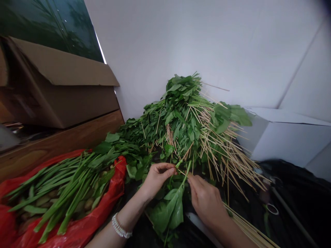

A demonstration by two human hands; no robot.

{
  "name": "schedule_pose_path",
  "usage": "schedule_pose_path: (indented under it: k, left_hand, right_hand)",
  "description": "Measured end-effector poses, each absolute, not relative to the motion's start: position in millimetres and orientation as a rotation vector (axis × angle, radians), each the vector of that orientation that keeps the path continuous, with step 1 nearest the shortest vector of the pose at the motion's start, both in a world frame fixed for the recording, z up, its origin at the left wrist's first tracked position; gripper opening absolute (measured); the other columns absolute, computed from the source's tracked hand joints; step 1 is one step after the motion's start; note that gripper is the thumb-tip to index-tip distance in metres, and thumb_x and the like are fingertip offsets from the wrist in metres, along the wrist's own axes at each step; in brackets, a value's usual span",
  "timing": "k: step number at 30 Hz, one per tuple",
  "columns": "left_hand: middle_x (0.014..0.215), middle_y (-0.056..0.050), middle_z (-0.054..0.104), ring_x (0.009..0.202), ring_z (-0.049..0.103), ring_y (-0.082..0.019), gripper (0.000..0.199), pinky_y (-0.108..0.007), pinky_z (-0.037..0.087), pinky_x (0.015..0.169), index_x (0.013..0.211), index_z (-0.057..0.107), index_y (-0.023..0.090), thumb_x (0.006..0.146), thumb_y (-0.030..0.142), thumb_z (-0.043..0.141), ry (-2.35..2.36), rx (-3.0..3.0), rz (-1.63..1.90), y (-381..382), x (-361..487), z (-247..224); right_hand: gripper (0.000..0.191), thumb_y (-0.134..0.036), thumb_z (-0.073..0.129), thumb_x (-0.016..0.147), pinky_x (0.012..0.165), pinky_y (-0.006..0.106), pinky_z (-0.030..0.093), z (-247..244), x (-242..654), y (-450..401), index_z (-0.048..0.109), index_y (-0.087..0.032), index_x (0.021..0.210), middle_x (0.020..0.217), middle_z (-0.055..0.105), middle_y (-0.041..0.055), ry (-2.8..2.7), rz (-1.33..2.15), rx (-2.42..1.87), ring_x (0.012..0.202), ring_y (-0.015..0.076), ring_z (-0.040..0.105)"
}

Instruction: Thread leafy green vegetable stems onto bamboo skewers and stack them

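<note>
The leafy stem [177, 204] is between my two hands, in front of my body. Its long axis slants: the bare cut end points up and away from me, slightly to the right, and the broad leaf blade hangs down toward me and to the left.

A thin stick [182, 171] crosses the gap between my fingertips near the upper part of this stem, roughly crosswise to it. Whether the stick pierces the stem or only lies against it, I cannot tell.

My right hand [207, 197] is the nearer one. Its fingers are curled in at the right side of the stem, just below the cut end; the thumb is hidden, so I cannot tell how firmly they close. My left hand [158, 177] is on the opposite side, slightly apart from the stem, with thumb and forefinger pinching the left end of the stick beside a short green tip.

Beyond both hands is the heaped pile of greens [178, 120], with many loose sticks [219, 151] on its right flank. The red plastic bag [119, 184] is to my left, holding long green stalks [73, 193].
</note>
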State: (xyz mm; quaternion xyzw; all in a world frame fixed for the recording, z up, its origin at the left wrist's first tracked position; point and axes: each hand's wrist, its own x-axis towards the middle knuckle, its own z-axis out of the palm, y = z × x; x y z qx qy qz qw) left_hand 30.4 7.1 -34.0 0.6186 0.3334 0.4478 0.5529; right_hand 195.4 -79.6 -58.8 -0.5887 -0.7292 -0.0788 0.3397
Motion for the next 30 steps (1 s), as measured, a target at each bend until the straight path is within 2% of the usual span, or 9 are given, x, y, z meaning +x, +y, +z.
schedule_pose_path:
  k: [18, 23, 27, 30]
  left_hand:
    - [0.067, -0.003, 0.071, 0.064, 0.062, -0.014, 0.024, -0.026, 0.049, 0.070, 0.073, 0.074, 0.014, 0.067, 0.036, 0.078, 0.747, 1.416, 0.943, 0.7, 35.5, -40.2]
    - [0.067, -0.003, 0.071, 0.064, 0.061, -0.014, 0.023, -0.025, 0.048, 0.070, 0.070, 0.073, 0.014, 0.066, 0.036, 0.078, 0.718, 1.432, 0.902, -2.1, 39.7, -43.5]
    - [0.070, -0.004, 0.072, 0.066, 0.062, -0.015, 0.024, -0.026, 0.048, 0.070, 0.071, 0.074, 0.014, 0.068, 0.038, 0.077, 0.727, 1.474, 0.966, 3.3, 32.2, -37.5]
    - [0.079, -0.006, 0.074, 0.072, 0.063, -0.016, 0.033, -0.025, 0.047, 0.071, 0.085, 0.075, 0.014, 0.075, 0.045, 0.069, 0.793, 1.450, 1.137, 12.8, 20.4, -29.0]
  right_hand:
    - [0.035, -0.009, 0.033, 0.090, 0.064, 0.028, 0.049, -64.2, 191.4, -79.3, 0.060, -0.016, 0.111, 0.084, 0.070, 0.0062, -1.899, -0.196, -1.517, 0.073, 0.0194, 0.069]
    - [0.035, -0.008, 0.032, 0.091, 0.067, 0.031, 0.051, -66.3, 191.4, -78.7, 0.059, -0.014, 0.111, 0.085, 0.070, 0.0077, -1.942, -0.142, -1.522, 0.077, 0.0213, 0.069]
    - [0.031, -0.015, 0.034, 0.095, 0.070, 0.030, 0.050, -65.1, 197.7, -75.4, 0.055, -0.016, 0.118, 0.090, 0.070, 0.0070, -1.937, -0.196, -1.452, 0.079, 0.0198, 0.068]
    - [0.025, -0.022, 0.036, 0.097, 0.071, 0.031, 0.048, -57.6, 210.8, -72.1, 0.059, -0.018, 0.106, 0.090, 0.070, 0.0066, -1.812, -0.291, -1.427, 0.079, 0.0198, 0.067]
